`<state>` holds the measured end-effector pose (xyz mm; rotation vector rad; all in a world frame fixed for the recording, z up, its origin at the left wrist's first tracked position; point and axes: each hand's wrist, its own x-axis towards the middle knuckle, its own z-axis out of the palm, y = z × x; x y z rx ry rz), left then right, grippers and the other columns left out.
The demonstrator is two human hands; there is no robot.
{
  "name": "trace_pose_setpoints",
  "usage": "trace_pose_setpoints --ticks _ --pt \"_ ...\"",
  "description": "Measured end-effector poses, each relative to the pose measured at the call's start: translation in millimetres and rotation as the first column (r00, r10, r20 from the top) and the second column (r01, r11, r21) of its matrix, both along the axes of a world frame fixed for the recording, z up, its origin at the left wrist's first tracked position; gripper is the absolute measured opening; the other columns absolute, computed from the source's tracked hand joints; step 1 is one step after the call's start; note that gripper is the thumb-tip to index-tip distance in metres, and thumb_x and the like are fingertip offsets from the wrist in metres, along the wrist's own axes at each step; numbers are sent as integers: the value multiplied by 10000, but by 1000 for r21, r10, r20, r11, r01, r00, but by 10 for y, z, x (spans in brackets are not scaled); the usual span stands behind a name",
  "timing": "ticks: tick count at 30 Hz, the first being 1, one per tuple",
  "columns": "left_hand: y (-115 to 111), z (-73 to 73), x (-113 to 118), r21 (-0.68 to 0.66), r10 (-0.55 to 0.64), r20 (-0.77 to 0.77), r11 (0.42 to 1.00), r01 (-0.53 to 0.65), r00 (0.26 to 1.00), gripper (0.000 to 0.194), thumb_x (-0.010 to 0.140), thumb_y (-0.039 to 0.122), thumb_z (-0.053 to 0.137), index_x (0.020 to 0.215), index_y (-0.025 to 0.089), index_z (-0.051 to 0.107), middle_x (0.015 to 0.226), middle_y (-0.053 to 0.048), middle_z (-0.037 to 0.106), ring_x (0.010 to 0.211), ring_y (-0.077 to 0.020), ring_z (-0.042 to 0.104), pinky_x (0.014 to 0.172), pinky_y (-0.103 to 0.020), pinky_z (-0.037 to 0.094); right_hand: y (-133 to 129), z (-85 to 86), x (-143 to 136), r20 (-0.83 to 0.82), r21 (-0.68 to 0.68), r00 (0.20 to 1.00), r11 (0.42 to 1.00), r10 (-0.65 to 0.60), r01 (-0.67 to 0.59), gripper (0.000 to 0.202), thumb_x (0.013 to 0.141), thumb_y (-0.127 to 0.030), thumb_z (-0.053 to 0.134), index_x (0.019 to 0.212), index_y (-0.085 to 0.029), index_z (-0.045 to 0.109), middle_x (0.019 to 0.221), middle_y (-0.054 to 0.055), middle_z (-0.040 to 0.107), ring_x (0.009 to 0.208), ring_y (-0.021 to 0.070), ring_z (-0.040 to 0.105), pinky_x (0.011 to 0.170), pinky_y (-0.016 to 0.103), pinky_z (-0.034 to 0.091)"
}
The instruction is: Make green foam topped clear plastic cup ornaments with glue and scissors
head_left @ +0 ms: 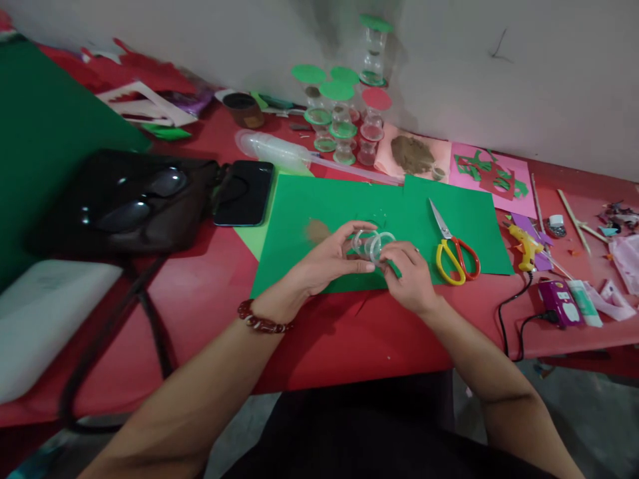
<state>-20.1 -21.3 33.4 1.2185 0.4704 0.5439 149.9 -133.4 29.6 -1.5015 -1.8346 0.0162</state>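
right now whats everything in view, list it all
clear plastic cups: two, held mouth to mouth between both hands
green strip: one, under right fingers
green sheet: one, mid table
scissors: one, yellow and red handles, on the sheet's right part
glue gun: one, yellow, right
phone: one, black, left of sheet
bag: one, black, left
capped cup stacks: several, green and pink tops, by wall
table: red
left hand: bead bracelet on wrist
right hand: on cups

Two hands [329,259], one scissors [452,249]
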Motion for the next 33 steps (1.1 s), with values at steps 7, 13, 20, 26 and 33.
trace_pose_setpoints --ticks 7,13,20,26,33 --pt "-43 -8 39 76 -33 -20 997 34 999 622 676 306 932 1207 253 612 1138 -39 654 1046 -207 609 904 -345 507 38 -27 -10 36 -4 999 1000 25 -24 212 971 -140 508 976 -244 692 1030 82 755 1048 255 669 937 440 532" --pt "-51 45 36 185 -23 -102 982 42 995 575 701 430 905 1141 226 596 1051 -37 629 975 -207 587 868 -357 487 21 -29 15 88 17 995 999 43 -45 215 950 -120 526 953 -234 707 1031 88 748 1070 265 666 948 452 529" --pt "33 -42 51 425 99 -67 903 -61 993 432 699 375 884 1037 229 657 1188 -91 620 1116 -266 584 969 -415 475 20 -16 -50 -61 -5 989 991 135 -136 257 989 -127 521 1159 -238 680 1236 119 711 1216 254 662 1010 440 572" --pt "55 62 0 251 311 -47 923 -291 949 387 726 349 874 1019 223 655 923 -8 668 824 -166 617 760 -300 492 -185 253 518 -37 -124 970 964 -240 233 364 982 -277 597 1343 -236 604 1357 159 607 1015 249 693 909 469 612" --pt "190 167 -9 -52 601 26 799 -599 799 338 640 293 883 838 240 615 790 27 616 664 -115 557 571 -233 445 -664 127 1243 309 -488 808 645 -502 588 522 880 -290 680 1377 -141 625 1148 177 692 1002 335 697 930 519 549"
